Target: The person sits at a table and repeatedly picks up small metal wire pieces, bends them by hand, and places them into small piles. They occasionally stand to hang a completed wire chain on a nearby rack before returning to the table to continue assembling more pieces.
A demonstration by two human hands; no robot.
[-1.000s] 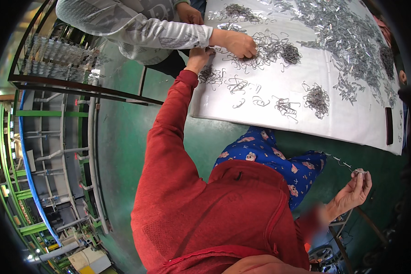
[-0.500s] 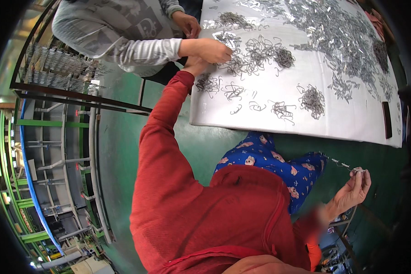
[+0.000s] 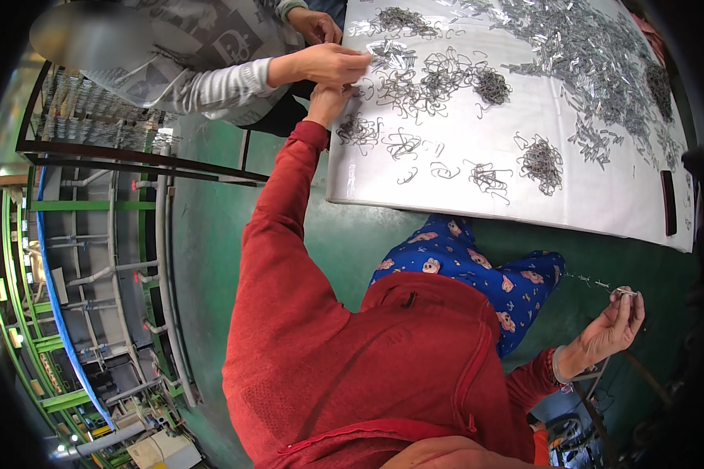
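My left hand [image 3: 328,103] is at the left edge of the white-topped table [image 3: 446,199], close under a co-worker's hand [image 3: 330,64]. Its fingers are mostly hidden, so I cannot tell whether they grip anything. Away to the right, off the table, my right hand [image 3: 612,324] pinches the end of a thin chain of small metal pieces [image 3: 598,283]. The chain stretches leftward toward my blue patterned trousers. Bent wire hooks [image 3: 360,131] lie in a loose heap nearest my left hand.
More piles of wire hooks [image 3: 541,166] and a broad spread of small grey metal pieces [image 3: 602,74] cover much of the table. A dark bar [image 3: 669,203] lies at its right edge. A metal frame [image 3: 145,162] with hanging parts stands left of the co-worker.
The co-worker's near hand has drawn back left from the hooks. My left hand has shifted slightly left and up. My right hand has moved slightly right, still holding the chain.
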